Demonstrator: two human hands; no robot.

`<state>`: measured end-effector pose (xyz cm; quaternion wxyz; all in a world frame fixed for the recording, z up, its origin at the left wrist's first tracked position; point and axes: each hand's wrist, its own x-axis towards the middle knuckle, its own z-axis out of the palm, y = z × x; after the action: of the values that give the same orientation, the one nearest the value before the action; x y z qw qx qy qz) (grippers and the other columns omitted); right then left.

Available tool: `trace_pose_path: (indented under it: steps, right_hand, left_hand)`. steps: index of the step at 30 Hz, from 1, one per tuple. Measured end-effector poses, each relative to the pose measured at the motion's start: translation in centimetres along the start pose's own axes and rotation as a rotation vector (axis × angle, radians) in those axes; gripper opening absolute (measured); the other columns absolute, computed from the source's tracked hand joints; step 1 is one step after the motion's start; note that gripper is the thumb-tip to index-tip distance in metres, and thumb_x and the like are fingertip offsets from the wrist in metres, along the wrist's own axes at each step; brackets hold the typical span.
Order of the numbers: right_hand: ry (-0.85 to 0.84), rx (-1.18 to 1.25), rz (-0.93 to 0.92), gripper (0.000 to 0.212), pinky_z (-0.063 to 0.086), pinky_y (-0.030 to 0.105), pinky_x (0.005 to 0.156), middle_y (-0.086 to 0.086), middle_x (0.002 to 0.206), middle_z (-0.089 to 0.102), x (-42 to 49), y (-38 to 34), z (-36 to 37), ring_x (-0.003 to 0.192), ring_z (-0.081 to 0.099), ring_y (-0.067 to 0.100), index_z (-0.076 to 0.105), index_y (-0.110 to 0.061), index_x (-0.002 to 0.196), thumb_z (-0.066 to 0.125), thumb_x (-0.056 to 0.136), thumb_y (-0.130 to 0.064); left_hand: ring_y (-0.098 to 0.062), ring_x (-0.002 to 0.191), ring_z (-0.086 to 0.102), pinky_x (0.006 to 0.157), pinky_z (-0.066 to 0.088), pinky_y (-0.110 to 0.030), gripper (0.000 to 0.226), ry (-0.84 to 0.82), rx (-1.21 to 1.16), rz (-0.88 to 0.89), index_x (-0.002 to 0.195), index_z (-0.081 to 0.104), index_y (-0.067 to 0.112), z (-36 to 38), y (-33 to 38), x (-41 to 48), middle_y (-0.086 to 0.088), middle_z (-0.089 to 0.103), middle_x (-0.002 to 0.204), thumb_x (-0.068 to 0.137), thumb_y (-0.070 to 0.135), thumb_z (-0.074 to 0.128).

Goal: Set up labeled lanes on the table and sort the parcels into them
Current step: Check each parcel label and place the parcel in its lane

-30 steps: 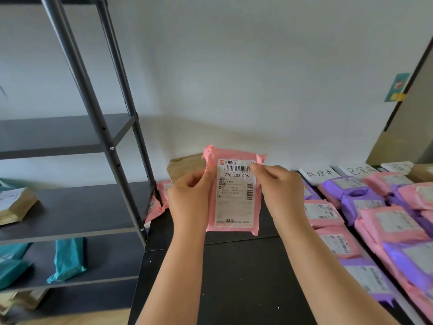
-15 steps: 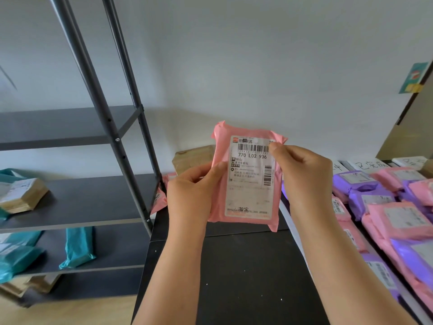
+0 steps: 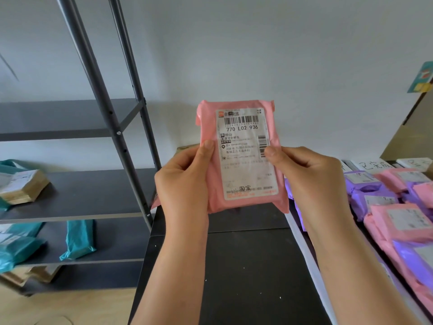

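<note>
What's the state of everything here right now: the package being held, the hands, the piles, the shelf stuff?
Pink parcel: held upright above the table, printed label facing the camera.
Left hand: grips the parcel's left edge.
Right hand: pinches its right edge.
Pink and purple parcels: lying in rows at the table's right.
Lane card: at the far end, handwriting showing.
Teal parcel: lying on the lower shelf.
Brown parcel: lying on the middle shelf.

A parcel [image 3: 239, 158] is upright above the bench [image 3: 253, 277], with the left hand [image 3: 185, 181] at its left edge and the right hand [image 3: 311, 181] at its right. Left of the bench is a shelf rack [image 3: 77, 193] with packets [image 3: 78, 239] on its boards. On the bench's right side lie rows of parcels [image 3: 398, 221], with label cards [image 3: 372, 164] behind them.
</note>
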<state>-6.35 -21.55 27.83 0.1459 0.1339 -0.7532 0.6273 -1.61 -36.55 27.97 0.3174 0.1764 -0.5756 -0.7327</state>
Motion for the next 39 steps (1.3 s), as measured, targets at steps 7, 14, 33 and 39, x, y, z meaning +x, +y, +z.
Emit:
trace_pose_path:
  steps: [7,14,33,39]
  right_hand:
    - [0.100,0.046,0.057,0.013,0.052,0.031,0.064,-0.005,0.075,0.074,0.0,-0.1,0.5,0.072,0.070,0.011,0.076,-0.030,0.074,0.074,0.087,-0.030]
    - [0.146,0.095,0.139,0.021,0.038,0.032,0.063,0.021,0.074,0.066,0.6,0.3,0.1,0.062,0.051,0.020,0.073,-0.011,0.078,0.075,0.085,-0.030]
    - [0.081,0.028,0.163,0.029,0.034,0.031,0.062,0.021,0.076,0.067,0.7,1.7,-0.1,0.061,0.048,0.018,0.071,0.000,0.076,0.074,0.086,-0.026]
    - [0.003,0.002,0.103,0.012,0.035,0.012,0.045,-0.017,0.052,0.062,0.1,1.6,-0.2,0.044,0.052,0.002,0.076,-0.022,0.085,0.068,0.091,-0.016]
  left_hand:
    - [-0.017,0.080,0.074,0.064,0.060,-0.036,0.016,-0.026,-0.022,-0.056,0.087,0.077,0.015,-0.2,-0.1,-0.1,0.001,0.076,0.088,0.085,0.031,0.075]
    - [-0.016,0.091,0.073,0.074,0.059,-0.030,0.019,-0.240,0.096,-0.084,0.103,0.076,0.020,-0.6,0.1,0.5,0.001,0.076,0.097,0.088,0.030,0.070]
    - [-0.018,0.083,0.074,0.073,0.060,-0.031,0.011,-0.237,0.178,-0.217,0.093,0.077,0.018,-1.1,-1.1,0.7,0.002,0.077,0.086,0.089,0.025,0.070]
    - [-0.010,0.082,0.073,0.071,0.061,-0.027,0.012,-0.221,0.183,-0.176,0.101,0.072,0.018,-1.0,-1.4,0.7,0.007,0.077,0.087,0.092,0.023,0.066]
